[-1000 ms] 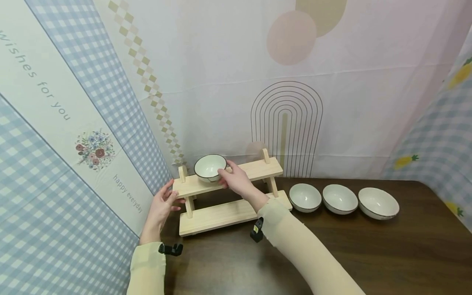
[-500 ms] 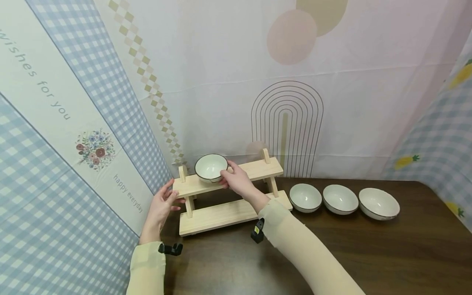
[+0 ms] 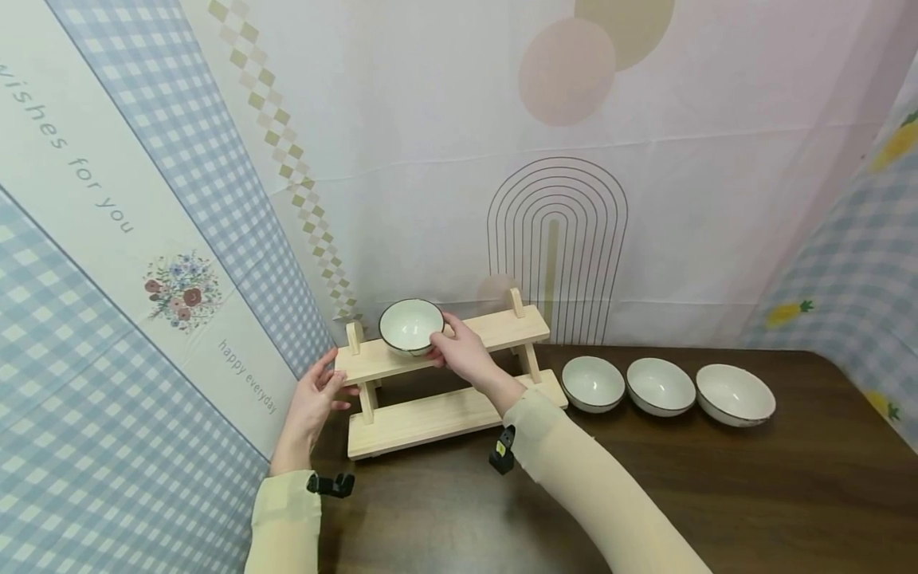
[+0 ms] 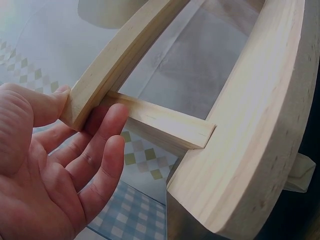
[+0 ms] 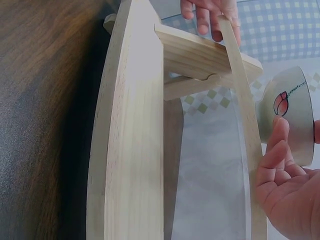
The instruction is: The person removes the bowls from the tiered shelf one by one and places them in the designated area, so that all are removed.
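Note:
A two-tier wooden shelf stand is on the table's left part. On its upper board sits a white bowl with a dark rim, towards the left end. My right hand holds the bowl by its right side, thumb near the rim. In the right wrist view, the bowl shows a painted red flower on its outer wall. My left hand grips the upper board's left end. In the left wrist view, the thumb of that hand lies on the board's top and the fingers are beneath it.
Three similar bowls stand in a row right of the stand: a near one, a middle one and a wider one. The dark wooden table meets a printed cloth behind and a checked cloth at left.
The bowl has shifted slightly right on the upper board and turned a little, with my right hand on it. My left hand keeps its place on the stand.

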A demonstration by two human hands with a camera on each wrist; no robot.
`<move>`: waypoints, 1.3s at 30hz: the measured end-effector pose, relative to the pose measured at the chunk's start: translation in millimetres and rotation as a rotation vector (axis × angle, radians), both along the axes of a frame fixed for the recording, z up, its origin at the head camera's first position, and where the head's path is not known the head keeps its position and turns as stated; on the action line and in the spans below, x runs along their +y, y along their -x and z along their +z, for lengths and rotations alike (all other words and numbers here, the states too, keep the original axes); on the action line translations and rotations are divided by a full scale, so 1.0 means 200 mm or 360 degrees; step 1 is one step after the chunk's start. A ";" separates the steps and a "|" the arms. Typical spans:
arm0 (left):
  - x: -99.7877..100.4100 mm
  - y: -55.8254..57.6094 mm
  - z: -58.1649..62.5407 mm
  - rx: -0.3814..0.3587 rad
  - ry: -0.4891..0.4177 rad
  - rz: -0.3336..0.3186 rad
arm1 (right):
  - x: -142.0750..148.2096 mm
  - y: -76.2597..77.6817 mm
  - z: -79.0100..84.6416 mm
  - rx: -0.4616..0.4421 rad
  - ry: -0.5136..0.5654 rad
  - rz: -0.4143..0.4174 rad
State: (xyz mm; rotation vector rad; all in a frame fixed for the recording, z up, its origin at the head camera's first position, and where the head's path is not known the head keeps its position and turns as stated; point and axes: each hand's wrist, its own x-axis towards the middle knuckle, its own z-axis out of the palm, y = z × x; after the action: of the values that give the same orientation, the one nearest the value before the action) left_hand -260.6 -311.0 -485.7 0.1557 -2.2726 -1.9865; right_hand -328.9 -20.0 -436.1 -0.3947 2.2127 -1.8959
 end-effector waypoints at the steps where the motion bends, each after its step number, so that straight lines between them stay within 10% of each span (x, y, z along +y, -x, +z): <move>1: 0.01 0.00 0.00 -0.0003 0.0003 0.0005 | 0.00 0.01 0.00 -0.0001 0.0009 0.0002; 39: 0.14 0.00 0.02 0.0006 0.0027 0.0128 | 0.49 0.02 -0.09 -0.0102 0.0390 -0.0004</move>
State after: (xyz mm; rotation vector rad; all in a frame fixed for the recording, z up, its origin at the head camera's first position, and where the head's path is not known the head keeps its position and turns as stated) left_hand -259.7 -283.9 -482.4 0.2373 -2.2433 -1.9257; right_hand -333.3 77.6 -455.0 -0.3631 1.9474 -2.1567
